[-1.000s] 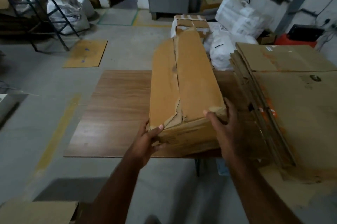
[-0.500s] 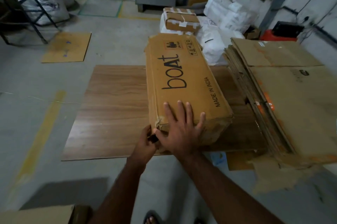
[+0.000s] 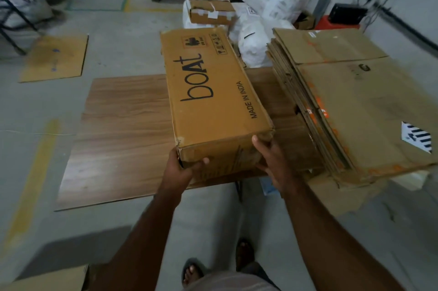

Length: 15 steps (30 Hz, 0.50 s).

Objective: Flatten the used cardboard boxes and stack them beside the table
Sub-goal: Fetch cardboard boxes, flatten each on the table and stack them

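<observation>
Half a second on, the right hand (image 3: 272, 160) has slid off the top of the box (image 3: 213, 91) to its near right corner, and the box now sits squarer to the person, printed face still up.

The wooden desk (image 3: 118, 129) carries the box lengthwise, its far end reaching past the desk's back edge and its near end at the front edge. To the right, a stack of flattened cardboard (image 3: 355, 101) lies partly on the desk, just beside the box.

The box is long and still fully formed. It looks light and likely empty, stiff along its panels but soft at the worn, crumpled near end, where the seams should give first.

The left hand (image 3: 182, 167) grasps the near left corner, thumb curled onto the end face. The right hand rests against the near right corner with fingers spread, not clearly clamped.

Holding both near corners seems a sound grip for turning it; opening the end flaps is probably the way to collapse it flat. Dry cardboard should not slip, though torn edges may tear further.
</observation>
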Tool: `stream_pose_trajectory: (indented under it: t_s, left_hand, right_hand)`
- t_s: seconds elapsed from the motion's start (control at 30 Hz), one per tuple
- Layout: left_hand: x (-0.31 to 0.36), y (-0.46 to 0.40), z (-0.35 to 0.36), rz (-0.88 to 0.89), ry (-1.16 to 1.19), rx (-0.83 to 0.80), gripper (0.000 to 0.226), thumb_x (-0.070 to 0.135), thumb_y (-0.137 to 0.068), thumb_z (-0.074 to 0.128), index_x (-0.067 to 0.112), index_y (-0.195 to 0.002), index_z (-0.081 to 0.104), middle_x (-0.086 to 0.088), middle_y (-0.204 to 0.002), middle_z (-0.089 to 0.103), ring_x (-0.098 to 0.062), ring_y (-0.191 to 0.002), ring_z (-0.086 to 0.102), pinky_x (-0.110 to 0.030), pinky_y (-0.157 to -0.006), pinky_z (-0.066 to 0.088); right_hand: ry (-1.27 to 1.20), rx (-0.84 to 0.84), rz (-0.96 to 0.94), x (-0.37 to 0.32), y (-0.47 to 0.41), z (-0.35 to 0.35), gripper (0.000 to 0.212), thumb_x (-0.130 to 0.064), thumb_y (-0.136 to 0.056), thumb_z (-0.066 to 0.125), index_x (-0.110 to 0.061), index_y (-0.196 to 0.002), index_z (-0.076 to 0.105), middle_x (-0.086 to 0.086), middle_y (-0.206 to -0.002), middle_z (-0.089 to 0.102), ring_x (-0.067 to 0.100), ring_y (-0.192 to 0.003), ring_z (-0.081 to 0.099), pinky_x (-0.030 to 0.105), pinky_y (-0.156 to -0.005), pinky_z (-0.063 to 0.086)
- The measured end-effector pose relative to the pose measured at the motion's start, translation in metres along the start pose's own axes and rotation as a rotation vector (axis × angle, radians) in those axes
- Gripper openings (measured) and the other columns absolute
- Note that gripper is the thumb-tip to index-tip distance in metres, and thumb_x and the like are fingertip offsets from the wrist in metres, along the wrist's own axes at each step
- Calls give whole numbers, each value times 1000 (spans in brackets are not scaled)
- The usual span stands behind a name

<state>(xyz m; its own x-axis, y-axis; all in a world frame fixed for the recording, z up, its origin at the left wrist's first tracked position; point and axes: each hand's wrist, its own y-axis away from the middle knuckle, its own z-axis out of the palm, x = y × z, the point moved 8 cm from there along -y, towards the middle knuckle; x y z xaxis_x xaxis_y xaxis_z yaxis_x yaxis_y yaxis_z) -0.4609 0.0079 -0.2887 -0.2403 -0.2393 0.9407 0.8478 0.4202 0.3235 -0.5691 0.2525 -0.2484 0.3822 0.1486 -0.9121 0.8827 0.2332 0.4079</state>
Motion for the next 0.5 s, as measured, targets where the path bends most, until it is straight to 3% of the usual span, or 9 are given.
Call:
stream_pose_trajectory:
  t_s: [0.13,0.23,0.27,0.33,0.43,0.5]
  left_hand:
    - [4,2,14,19,-3,-58,98,32,-65,95,27,-147,41,7,-131,64,-14,-120,61,-28,-85,59]
    - [12,8,25,57,95,-67,84,36,-76,89,30,-146,43,6,-135,63,-17,-126,59,-32,-93,57]
    - [15,12,29,59,173,-62,78,40,-80,83,30,-146,42,6,-137,61,-18,-127,59,-32,-94,57]
    - [10,17,38,25,373,-35,81,61,-83,71,33,-150,36,4,-142,56,-20,-128,58,-36,-97,56]
    - [-14,25,62,-136,614,93,91,84,-81,41,29,-154,36,-8,-143,56,-32,-128,58,-51,-107,48]
    - [-38,27,77,-216,696,179,100,91,-77,38,25,-152,41,-13,-140,60,-36,-126,59,-54,-107,47]
  right_hand:
    - [36,-27,-96,-5,-12,-7,76,-63,-69,85,-47,-136,55,-16,-131,66,15,-123,62,50,-100,53]
    - [201,94,-213,-45,-9,-16,84,-69,-66,83,-38,-138,52,-11,-135,60,14,-121,59,37,-90,55]
    - [317,137,-280,-67,-4,-16,84,-71,-67,81,-37,-138,49,-9,-136,57,15,-120,58,36,-87,55]
    - [574,176,-497,-115,10,-2,81,-73,-70,76,-36,-136,45,-3,-138,53,21,-122,56,47,-94,53]
    - [1042,122,-792,-150,32,50,80,-66,-82,68,-29,-146,37,7,-156,42,29,-141,43,60,-115,33]
    - [1264,124,-876,-149,40,78,83,-66,-86,62,-28,-153,29,9,-165,31,32,-148,33,60,-119,24]
